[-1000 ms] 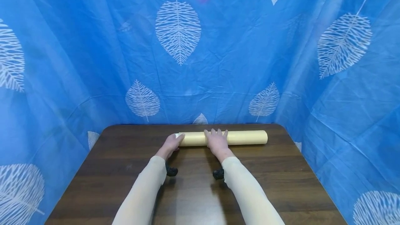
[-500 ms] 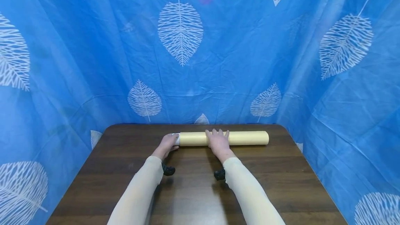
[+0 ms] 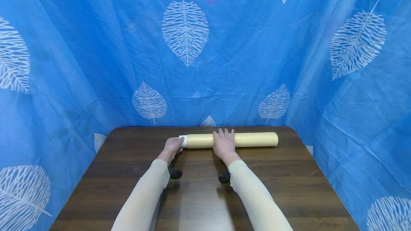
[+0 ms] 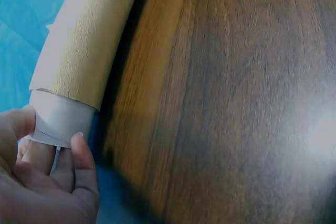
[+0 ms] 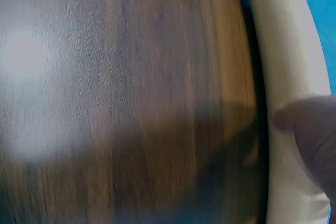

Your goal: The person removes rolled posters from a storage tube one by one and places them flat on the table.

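Observation:
A long roll of pale yellow, slightly crinkled paper (image 3: 255, 139) lies sideways near the table's far edge. From its left end sticks out a short white tube (image 4: 58, 118), like a core. My left hand (image 3: 172, 146) holds that tube: in the left wrist view the thumb is at one side and fingertips are at its end and near side. Around the middle of the roll is my right hand (image 3: 224, 144), fingers spread over the top and thumb (image 5: 286, 118) against the near side. The right fingertips' far side is hidden in the right wrist view.
The brown wood-grain table (image 3: 205, 195) has rounded far corners. A blue curtain with white leaf prints (image 3: 224, 63) hangs behind it and along both sides. Dark wrist-worn cameras (image 3: 175, 174) show below the sleeves.
My left hand has shifted slightly left from the yellow paper's end onto the white tube, and more of the tube shows. The right hand stays about the middle of the roll.

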Demonstrator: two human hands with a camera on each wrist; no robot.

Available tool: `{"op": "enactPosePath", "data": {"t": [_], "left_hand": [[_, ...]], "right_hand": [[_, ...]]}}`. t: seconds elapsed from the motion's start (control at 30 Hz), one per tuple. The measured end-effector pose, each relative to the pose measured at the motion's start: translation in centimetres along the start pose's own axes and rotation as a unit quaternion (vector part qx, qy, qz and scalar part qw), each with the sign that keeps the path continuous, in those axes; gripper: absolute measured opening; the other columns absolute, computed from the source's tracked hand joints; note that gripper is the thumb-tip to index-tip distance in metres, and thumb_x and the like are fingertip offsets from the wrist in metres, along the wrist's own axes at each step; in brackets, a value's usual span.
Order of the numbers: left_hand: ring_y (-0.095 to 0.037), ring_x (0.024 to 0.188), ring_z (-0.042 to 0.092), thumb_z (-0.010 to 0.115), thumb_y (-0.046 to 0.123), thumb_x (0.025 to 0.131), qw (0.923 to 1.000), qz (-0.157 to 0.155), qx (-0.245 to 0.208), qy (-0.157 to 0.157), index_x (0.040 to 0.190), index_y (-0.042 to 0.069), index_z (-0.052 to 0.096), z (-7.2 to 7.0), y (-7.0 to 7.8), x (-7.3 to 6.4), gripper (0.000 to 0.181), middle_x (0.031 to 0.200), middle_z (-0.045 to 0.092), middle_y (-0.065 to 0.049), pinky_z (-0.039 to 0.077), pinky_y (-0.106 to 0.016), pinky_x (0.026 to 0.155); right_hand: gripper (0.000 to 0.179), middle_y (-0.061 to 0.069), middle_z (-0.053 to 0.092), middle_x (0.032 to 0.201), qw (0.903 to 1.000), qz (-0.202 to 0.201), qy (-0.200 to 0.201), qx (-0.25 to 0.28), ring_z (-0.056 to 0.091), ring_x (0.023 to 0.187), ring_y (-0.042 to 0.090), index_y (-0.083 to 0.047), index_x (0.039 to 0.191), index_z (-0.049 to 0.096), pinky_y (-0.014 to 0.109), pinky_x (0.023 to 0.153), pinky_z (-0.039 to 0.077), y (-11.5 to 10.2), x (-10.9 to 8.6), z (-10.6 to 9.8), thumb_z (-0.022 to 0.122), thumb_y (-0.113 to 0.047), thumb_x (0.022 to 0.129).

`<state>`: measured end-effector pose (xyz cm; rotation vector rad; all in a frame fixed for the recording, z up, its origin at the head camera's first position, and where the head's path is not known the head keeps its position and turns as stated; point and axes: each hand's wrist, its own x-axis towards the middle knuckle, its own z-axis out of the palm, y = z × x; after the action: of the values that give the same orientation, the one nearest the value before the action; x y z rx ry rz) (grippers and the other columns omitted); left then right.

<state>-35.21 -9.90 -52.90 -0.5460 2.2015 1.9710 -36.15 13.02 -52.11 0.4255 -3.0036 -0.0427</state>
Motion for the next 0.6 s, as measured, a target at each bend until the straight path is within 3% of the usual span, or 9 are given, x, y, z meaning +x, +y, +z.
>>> {"op": "enactPosePath", "data": {"t": [0.1,0.2,0.4,0.6], "left_hand": [[-0.023,0.094,0.057,0.062,0.022,0.102,0.9997,0.009,0.021,0.009,0.120,-0.011,0.061,0.4,0.1,-0.1,0.037,0.120,0.057,-0.020,0.058,-0.034,0.081],[-0.023,0.094,0.057,0.065,0.023,0.101,0.9988,0.017,0.045,-0.002,0.112,-0.009,0.064,0.9,0.3,-0.4,0.034,0.114,0.058,-0.017,0.058,-0.037,0.085],[-0.027,0.098,0.060,0.050,0.018,0.104,0.9985,0.020,0.043,-0.028,0.137,-0.007,0.057,1.3,0.6,-1.1,0.042,0.130,0.056,-0.023,0.059,-0.038,0.086],[-0.023,0.089,0.060,0.046,0.014,0.100,0.9982,0.007,0.042,-0.043,0.133,-0.004,0.061,1.1,0.6,-1.2,0.040,0.122,0.059,-0.019,0.059,-0.034,0.082]], "right_hand": [[0.084,0.017,0.040,0.159,0.9998,-0.016,-0.011,0.008,0.031,0.147,0.043,-0.019,0.158,0.040,0.067,0.120,0.011,-1.5,0.3,0.2,0.077,-0.048,0.089],[0.088,0.017,0.038,0.160,0.9984,-0.041,-0.016,0.035,0.029,0.147,0.046,-0.023,0.161,0.033,0.072,0.117,0.010,-3.4,0.6,0.4,0.071,-0.057,0.090],[0.077,0.013,0.042,0.158,0.9978,-0.036,-0.011,0.055,0.031,0.146,0.047,-0.035,0.159,0.037,0.079,0.112,0.010,-5.9,1.1,0.5,0.065,-0.061,0.093],[0.067,0.010,0.047,0.154,0.9976,-0.029,-0.005,0.063,0.033,0.145,0.047,-0.038,0.155,0.044,0.081,0.110,0.007,-7.1,1.4,0.7,0.064,-0.059,0.095]]}}
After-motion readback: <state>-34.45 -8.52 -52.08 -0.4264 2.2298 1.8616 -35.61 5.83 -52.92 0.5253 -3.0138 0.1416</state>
